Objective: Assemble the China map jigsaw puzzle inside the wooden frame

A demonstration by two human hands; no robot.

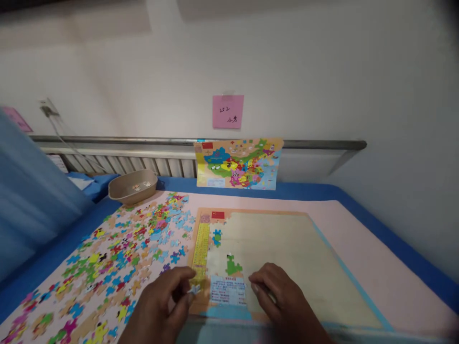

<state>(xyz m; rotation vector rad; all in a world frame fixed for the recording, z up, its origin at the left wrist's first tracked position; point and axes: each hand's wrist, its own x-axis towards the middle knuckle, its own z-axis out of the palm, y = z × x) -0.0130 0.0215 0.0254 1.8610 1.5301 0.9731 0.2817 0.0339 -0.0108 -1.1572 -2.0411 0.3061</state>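
My left hand (167, 298) pinches a pale blue-white jigsaw piece (194, 289) over the lower left of the puzzle board (287, 267). My right hand (278, 298) hovers above the board's lower middle, its fingers curled together; what they hold, if anything, is hidden. Between the hands is a joined block of pieces with printed text (227, 290), and just above it a green cluster (232, 265). A yellow strip (201, 243) runs along the board's left side, topped by a red flag piece (218, 215). A small blue-green cluster (217, 237) sits to the strip's right.
Many loose jigsaw pieces (118, 253) cover the pink sheet left of the board. A beige basket (132, 193) with a few pieces stands behind them. A colourful map picture (238, 165) leans at the wall below a metal rail (322, 144). A blue curtain (32, 191) hangs at left.
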